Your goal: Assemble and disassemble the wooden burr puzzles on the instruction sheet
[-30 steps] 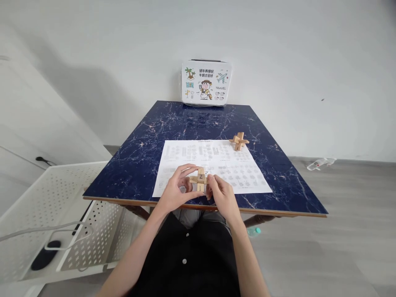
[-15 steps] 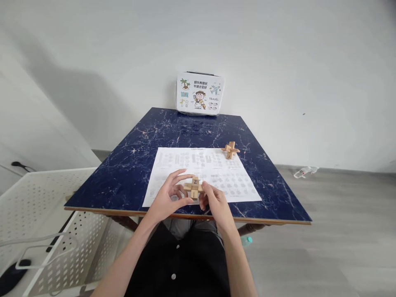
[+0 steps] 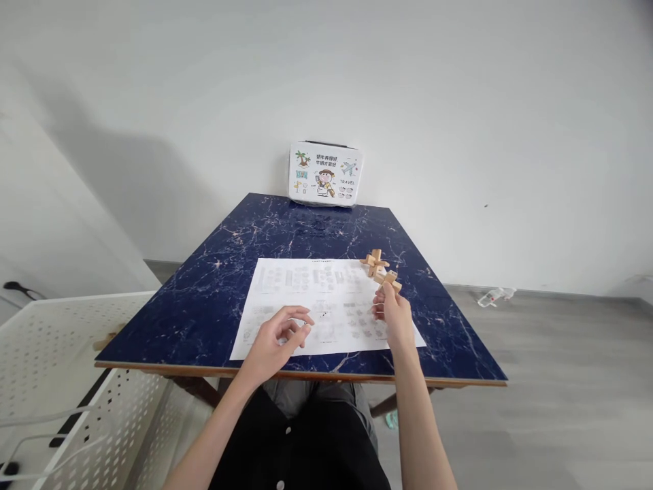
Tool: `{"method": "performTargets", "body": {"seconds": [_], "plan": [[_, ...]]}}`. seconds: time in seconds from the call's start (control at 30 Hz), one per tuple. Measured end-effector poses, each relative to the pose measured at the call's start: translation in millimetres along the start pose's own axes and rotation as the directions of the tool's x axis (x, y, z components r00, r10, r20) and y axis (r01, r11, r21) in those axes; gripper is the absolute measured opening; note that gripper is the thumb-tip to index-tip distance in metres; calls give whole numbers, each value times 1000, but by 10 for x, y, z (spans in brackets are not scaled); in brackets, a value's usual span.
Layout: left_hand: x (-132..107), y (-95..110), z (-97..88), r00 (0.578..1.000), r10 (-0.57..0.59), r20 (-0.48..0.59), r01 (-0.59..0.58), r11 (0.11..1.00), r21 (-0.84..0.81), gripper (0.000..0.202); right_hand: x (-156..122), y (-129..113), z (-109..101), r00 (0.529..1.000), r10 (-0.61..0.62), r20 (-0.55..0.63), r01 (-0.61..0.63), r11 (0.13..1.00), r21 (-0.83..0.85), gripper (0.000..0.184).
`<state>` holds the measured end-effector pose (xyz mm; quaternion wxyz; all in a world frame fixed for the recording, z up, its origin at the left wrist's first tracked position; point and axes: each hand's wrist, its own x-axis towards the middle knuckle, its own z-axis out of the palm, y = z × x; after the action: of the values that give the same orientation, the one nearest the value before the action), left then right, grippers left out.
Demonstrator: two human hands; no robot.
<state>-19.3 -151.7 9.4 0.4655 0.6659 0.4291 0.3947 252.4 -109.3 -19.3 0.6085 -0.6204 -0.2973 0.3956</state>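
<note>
My right hand [image 3: 390,314] is raised over the right side of a printed sheet [image 3: 316,306] and pinches a small wooden cross puzzle [image 3: 389,279] at its fingertips. Just beyond it, a second wooden cross puzzle [image 3: 374,260] lies on the sheet's far right corner. My left hand [image 3: 278,337] hovers over the near left part of the sheet with fingers loosely curled and apart, holding nothing. The sheet lies on a dark blue marbled table [image 3: 224,272].
A white illustrated box [image 3: 324,173] stands against the wall at the table's far edge. A white perforated cart [image 3: 61,367] with cables sits to the left of the table. A clear plastic item [image 3: 492,296] lies on the grey floor to the right.
My right hand has carried the wooden puzzle away from my left hand, forward and right, up to the other puzzle. My left hand has let go and stays behind, empty.
</note>
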Motion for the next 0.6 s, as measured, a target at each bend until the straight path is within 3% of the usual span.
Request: {"method": "performTargets", "body": {"seconds": [0.17,0.27,0.43,0.6], "plan": [[5,-1,-11,1000,-20,2,20,1000,3,33,121,81,-27,999,-36,-15,33,983,-182,51],[7,3,-14,1000,-32,2,32,999,5,36,-52,116,21,992,-124,29,127,962,-243,53],[20,-7,-6,999,-44,-5,44,997,60,36,-413,194,144,951,-208,230,261,937,-233,49],[44,-34,-5,998,-56,20,53,988,143,36,-502,262,133,944,-236,229,296,915,-273,46]]}}
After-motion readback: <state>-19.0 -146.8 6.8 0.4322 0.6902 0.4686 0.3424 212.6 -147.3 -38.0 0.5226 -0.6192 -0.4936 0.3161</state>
